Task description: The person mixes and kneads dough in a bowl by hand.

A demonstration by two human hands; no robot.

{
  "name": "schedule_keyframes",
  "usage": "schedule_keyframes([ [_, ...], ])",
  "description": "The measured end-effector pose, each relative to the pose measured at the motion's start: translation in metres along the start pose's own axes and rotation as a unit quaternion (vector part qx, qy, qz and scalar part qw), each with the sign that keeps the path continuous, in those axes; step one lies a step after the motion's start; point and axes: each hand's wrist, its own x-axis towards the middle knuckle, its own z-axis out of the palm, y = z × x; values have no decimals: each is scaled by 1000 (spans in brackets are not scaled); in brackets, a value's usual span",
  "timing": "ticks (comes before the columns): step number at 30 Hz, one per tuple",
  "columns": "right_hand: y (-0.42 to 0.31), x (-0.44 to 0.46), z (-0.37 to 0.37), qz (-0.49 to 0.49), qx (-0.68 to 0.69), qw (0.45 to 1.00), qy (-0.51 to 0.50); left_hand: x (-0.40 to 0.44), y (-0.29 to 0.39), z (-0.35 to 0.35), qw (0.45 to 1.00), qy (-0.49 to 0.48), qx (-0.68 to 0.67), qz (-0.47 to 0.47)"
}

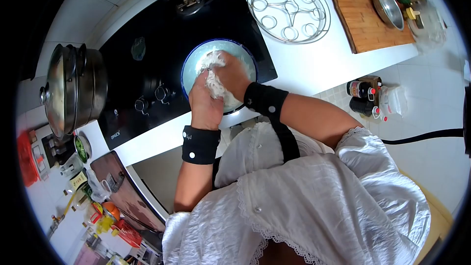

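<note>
A blue-rimmed enamel bowl [248, 55] sits on the black glass cooktop. Inside it is a shaggy white mass of dough [214, 84], with loose flour-like bits around it. My left hand [205, 99] reaches into the bowl from the near left side, its fingers curled against the dough. From the right, my right hand [232, 75] is bent over the same mass, its fingers closed in the dough and partly hidden. The two hands almost meet above the middle of the bowl. Black bands circle both wrists.
Left of the bowl stands a lidded steel steamer pot [78, 88] on the cooktop [147, 34]. A round wire rack [289, 9] lies on the white counter. Farther right, a wooden board [360, 24] bears a metal bowl [388, 8]. Dark bottles [360, 89] stand on the floor.
</note>
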Motion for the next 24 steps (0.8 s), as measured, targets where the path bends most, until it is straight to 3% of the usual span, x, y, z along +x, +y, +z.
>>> schedule_keyframes([
  [2, 21, 14, -1, -54, -30, 998, 26, -2, 4, 2, 999, 7, 38, 38],
  [7, 11, 12, -16, -38, -27, 999, -20, 2, 7, -7, 976, -54, 146, 153],
  [12, 2, 16, -28, -90, -31, 994, -59, 0, 16, -10, 940, -76, 304, 134],
  [13, -2, 18, -32, -89, -102, 986, -94, -1, 17, -8, 927, -70, 345, 132],
  [16, -10, 22, -44, -96, -292, 934, -183, 26, 7, -33, 763, -74, 571, 294],
  [19, -15, 16, -51, -131, -434, 856, -248, 13, -4, -33, 562, -16, 746, 357],
  [21, -19, 8, -55, -163, -521, 786, -291, 11, -13, -33, 547, -26, 778, 307],
  [24, 2, 0, -47, -221, -579, 745, -247, 13, -26, -29, 505, -6, 805, 311],
])
